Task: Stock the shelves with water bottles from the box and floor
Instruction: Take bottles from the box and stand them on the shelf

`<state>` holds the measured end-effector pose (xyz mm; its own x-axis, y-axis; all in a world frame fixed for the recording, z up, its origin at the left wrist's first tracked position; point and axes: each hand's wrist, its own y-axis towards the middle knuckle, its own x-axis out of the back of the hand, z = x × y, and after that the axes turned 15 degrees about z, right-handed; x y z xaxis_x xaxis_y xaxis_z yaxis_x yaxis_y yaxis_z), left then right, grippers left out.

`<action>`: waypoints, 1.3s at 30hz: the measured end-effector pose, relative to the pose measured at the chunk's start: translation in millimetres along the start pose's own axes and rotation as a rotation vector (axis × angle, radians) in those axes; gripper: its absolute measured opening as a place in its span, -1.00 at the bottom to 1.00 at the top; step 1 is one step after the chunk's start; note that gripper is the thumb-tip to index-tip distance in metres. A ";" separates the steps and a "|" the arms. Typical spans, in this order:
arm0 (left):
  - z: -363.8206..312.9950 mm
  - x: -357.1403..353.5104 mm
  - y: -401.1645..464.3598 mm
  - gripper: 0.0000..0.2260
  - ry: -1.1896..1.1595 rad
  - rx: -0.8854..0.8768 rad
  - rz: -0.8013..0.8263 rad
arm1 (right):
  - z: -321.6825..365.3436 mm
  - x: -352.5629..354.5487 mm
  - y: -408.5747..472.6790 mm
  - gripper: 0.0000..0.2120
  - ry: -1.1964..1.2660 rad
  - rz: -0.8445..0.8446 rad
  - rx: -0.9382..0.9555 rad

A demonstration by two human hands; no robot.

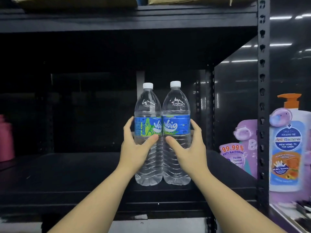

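Two clear water bottles with white caps and blue labels stand upright side by side, touching, on the black shelf. My left hand grips the left bottle around its middle, thumb across the front. My right hand grips the right bottle the same way. Both bottle bases sit near the shelf's front edge. No box or floor is in view.
A black upright post bounds the shelf on the right. Beyond it stands a pump bottle of anti-bacterial wash with purple packaging beside it. A pink container sits at the far left. Cardboard boxes lie on the shelf above.
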<state>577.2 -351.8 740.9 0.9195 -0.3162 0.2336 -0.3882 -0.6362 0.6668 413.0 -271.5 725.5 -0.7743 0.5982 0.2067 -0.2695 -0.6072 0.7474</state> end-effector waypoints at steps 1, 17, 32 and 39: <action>1.2 0.5 -1.1 -0.31 0.004 0.003 -0.008 | -1.8 0.4 -1.4 -0.22 0.004 -0.001 -0.012; 18.4 18.0 -19.0 -0.43 0.069 0.151 0.250 | -4.2 15.0 -28.1 -0.02 -0.196 0.107 -0.074; 23.9 21.7 10.7 -0.09 0.378 0.196 0.361 | -14.3 36.9 1.5 -0.17 -0.475 0.376 -0.323; 53.9 -6.0 60.8 -0.19 0.384 0.221 0.347 | -56.3 34.5 42.2 -0.12 -0.485 0.357 -0.396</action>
<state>544.7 -426.6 741.9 0.6762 -0.2803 0.6813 -0.6377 -0.6858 0.3508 342.6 -305.9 728.6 -0.5375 0.4368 0.7213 -0.3059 -0.8981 0.3159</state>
